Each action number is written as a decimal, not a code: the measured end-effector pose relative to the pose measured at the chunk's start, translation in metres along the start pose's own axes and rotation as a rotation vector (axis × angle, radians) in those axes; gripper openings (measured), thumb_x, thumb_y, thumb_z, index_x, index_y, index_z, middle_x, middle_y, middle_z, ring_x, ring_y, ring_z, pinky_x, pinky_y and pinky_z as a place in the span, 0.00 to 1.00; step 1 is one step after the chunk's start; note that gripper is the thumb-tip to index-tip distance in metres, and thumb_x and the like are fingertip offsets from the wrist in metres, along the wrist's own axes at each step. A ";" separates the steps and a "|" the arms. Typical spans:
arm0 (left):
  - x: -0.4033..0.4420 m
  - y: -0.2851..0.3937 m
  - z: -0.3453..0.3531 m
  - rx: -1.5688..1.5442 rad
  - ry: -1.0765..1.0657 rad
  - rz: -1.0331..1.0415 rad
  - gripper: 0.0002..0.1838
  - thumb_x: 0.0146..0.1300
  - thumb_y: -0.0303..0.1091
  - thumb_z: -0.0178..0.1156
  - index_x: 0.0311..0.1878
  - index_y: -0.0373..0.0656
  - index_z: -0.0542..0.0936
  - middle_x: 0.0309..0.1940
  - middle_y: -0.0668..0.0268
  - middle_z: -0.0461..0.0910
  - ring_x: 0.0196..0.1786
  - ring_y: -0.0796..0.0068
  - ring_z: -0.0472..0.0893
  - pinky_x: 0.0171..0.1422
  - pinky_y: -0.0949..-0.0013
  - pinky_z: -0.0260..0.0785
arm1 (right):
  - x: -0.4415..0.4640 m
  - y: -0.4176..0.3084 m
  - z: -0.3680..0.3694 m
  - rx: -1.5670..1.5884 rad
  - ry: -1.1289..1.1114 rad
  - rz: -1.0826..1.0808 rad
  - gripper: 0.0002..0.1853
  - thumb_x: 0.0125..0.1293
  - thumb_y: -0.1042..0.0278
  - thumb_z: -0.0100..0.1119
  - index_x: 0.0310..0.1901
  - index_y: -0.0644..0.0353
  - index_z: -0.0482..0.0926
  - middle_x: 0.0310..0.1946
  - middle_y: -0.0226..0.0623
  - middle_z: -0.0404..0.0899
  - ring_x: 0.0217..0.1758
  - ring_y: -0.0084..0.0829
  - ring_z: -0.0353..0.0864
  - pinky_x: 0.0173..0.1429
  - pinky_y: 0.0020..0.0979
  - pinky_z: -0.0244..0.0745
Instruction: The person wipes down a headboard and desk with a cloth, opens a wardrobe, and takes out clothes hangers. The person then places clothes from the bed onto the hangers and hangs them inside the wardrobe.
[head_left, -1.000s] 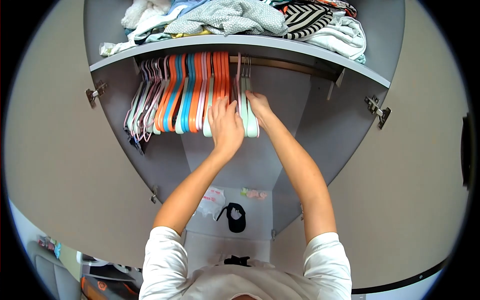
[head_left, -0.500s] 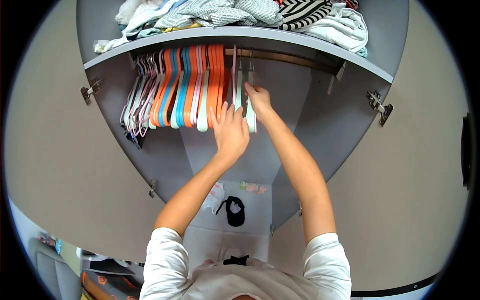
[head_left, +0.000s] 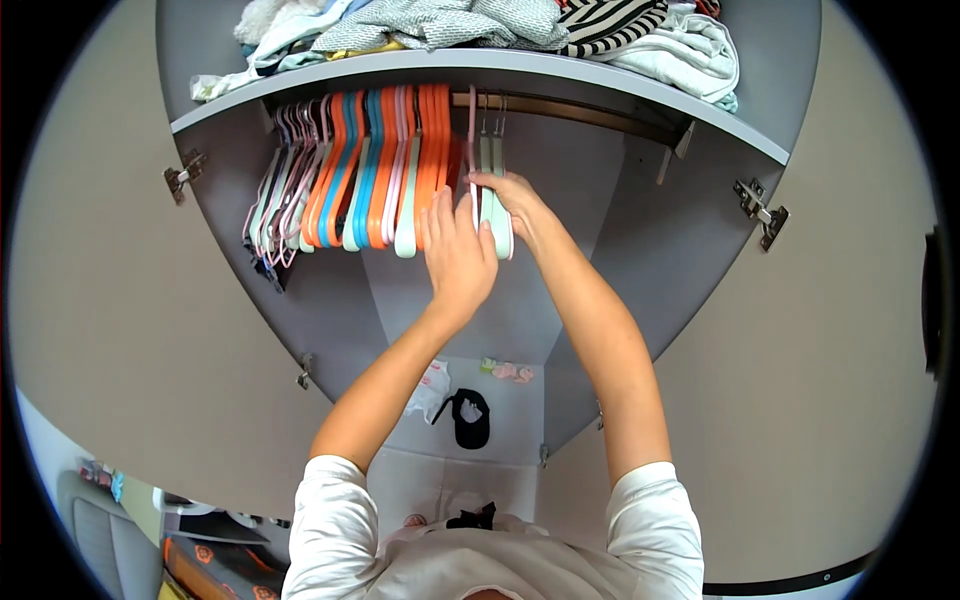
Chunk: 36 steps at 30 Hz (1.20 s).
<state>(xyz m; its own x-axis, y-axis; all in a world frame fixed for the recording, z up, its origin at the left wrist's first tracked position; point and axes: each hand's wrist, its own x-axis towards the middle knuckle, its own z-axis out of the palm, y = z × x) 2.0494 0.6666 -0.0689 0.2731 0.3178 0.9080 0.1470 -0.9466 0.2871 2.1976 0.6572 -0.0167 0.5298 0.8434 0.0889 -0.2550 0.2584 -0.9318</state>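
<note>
The pale green hangers (head_left: 495,215) hang side by side on the rail (head_left: 585,113), right of its middle, with a pink hanger (head_left: 472,130) just left of them. The right hand (head_left: 518,208) is curled about the green hangers, one finger lying across their front toward the pink one. The left hand (head_left: 460,260) has its fingers slightly parted, between the orange hangers (head_left: 431,145) and the pink one; whether it grips anything, I cannot tell. For steady handling, a light hold high up near the hooks should help, since pulling at the low ends would probably tilt a hanger and make its hook drag. The left fingers might best act as a divider, so neighbours don't catch each other, and the hooks should be kept evenly spaced. Above, clothes (head_left: 440,25) sit along the front edge of the shelf (head_left: 480,63). Below, a black cap (head_left: 472,420) lies toward the front edge of the cupboard floor (head_left: 515,425), with a white plastic bag (head_left: 428,385) to its left. The bag carries reddish marks, too small to read; I can make out no brand, label or other writing.
</note>
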 end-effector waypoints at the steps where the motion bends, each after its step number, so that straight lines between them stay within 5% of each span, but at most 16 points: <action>1: 0.002 -0.001 0.000 0.093 0.021 -0.036 0.22 0.69 0.33 0.52 0.63 0.34 0.70 0.66 0.42 0.66 0.70 0.42 0.65 0.78 0.45 0.49 | 0.000 -0.001 0.003 0.018 -0.028 0.014 0.11 0.65 0.73 0.64 0.44 0.72 0.78 0.35 0.46 0.83 0.34 0.34 0.84 0.36 0.34 0.83; 10: 0.007 -0.007 -0.012 -0.185 -0.189 -0.138 0.25 0.69 0.34 0.52 0.64 0.29 0.68 0.60 0.41 0.71 0.67 0.43 0.68 0.76 0.44 0.50 | 0.012 0.009 0.019 0.103 0.069 -0.042 0.11 0.67 0.68 0.66 0.44 0.68 0.79 0.35 0.40 0.81 0.35 0.31 0.81 0.39 0.33 0.81; 12: 0.006 -0.008 -0.009 -0.174 -0.173 -0.122 0.24 0.69 0.33 0.52 0.64 0.29 0.69 0.58 0.43 0.74 0.66 0.43 0.69 0.76 0.44 0.51 | 0.012 0.010 0.013 0.103 0.025 -0.067 0.14 0.67 0.67 0.66 0.47 0.66 0.76 0.39 0.39 0.80 0.41 0.30 0.81 0.46 0.33 0.83; 21: 0.003 0.016 -0.006 -0.321 -0.118 -0.058 0.19 0.71 0.33 0.50 0.61 0.34 0.73 0.57 0.47 0.76 0.64 0.47 0.72 0.74 0.50 0.56 | -0.029 -0.015 -0.009 -0.001 -0.003 -0.122 0.20 0.69 0.67 0.64 0.58 0.66 0.73 0.38 0.37 0.80 0.41 0.27 0.82 0.46 0.29 0.83; 24: -0.005 0.027 -0.007 -0.561 -0.091 -0.261 0.18 0.73 0.33 0.49 0.61 0.33 0.71 0.57 0.51 0.75 0.62 0.55 0.75 0.69 0.61 0.63 | -0.064 -0.005 -0.014 0.011 -0.003 -0.123 0.19 0.70 0.66 0.62 0.59 0.64 0.74 0.39 0.37 0.80 0.41 0.29 0.81 0.47 0.30 0.82; 26: -0.023 0.016 0.014 -0.690 -0.054 -0.416 0.18 0.73 0.33 0.50 0.61 0.34 0.70 0.57 0.50 0.74 0.58 0.55 0.77 0.64 0.58 0.67 | -0.098 0.007 -0.017 -0.038 0.018 -0.112 0.19 0.70 0.66 0.62 0.59 0.64 0.74 0.39 0.37 0.80 0.41 0.28 0.82 0.47 0.29 0.82; 27: -0.031 0.019 0.012 -0.828 -0.079 -0.518 0.20 0.75 0.36 0.50 0.62 0.33 0.69 0.55 0.52 0.75 0.57 0.63 0.78 0.61 0.63 0.69 | -0.116 0.016 -0.018 -0.086 0.027 -0.118 0.19 0.70 0.66 0.63 0.58 0.64 0.74 0.37 0.36 0.81 0.41 0.27 0.82 0.47 0.28 0.81; 30: -0.069 0.008 0.016 -1.272 -0.410 -0.856 0.23 0.77 0.46 0.49 0.61 0.35 0.72 0.46 0.61 0.80 0.51 0.71 0.80 0.56 0.68 0.73 | -0.170 0.061 -0.022 -0.122 0.051 -0.134 0.16 0.69 0.68 0.63 0.55 0.64 0.76 0.37 0.34 0.81 0.40 0.25 0.81 0.47 0.27 0.79; 36: -0.138 0.028 -0.025 -1.535 -1.260 -1.074 0.31 0.74 0.55 0.50 0.64 0.36 0.71 0.57 0.52 0.80 0.58 0.64 0.80 0.62 0.64 0.74 | -0.307 0.143 0.014 -0.177 0.323 -0.001 0.14 0.64 0.71 0.66 0.50 0.64 0.79 0.40 0.33 0.81 0.43 0.24 0.80 0.52 0.29 0.77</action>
<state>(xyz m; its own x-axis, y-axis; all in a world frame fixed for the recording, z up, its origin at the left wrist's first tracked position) 1.9915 0.5949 -0.1787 0.9829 -0.1471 -0.1107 0.1641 0.4275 0.8890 1.9873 0.4412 -0.1724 0.7654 0.6435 -0.0001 -0.1260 0.1497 -0.9807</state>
